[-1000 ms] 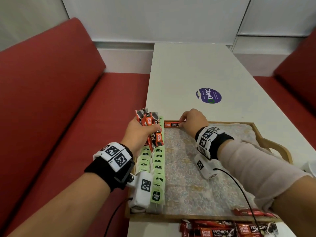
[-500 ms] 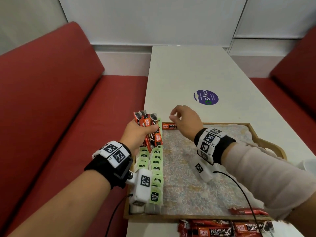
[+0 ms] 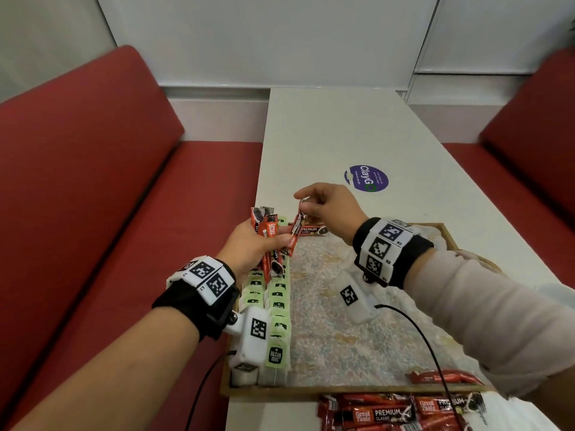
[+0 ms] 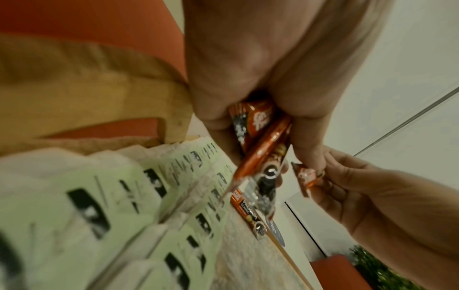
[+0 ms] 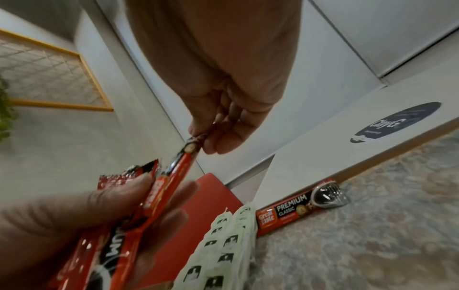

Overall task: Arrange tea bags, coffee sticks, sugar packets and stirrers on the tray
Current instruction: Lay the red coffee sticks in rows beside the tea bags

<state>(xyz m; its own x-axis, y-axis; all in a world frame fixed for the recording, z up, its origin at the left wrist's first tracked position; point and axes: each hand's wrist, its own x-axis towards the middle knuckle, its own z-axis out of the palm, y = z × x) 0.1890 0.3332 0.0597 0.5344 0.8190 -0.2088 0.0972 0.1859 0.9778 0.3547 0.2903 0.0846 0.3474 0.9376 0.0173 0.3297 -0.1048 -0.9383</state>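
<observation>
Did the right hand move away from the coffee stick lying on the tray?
Yes. The right hand has lifted off the coffee stick on the tray and shifted left, now pinching another stick from the left hand.

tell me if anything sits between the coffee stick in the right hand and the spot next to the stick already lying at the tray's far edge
Nothing visible does. The right hand pinches the coffee stick by its top end while the left hand still grips its lower part in the bundle. Beside the laid stick, the tray liner lies bare.
</observation>
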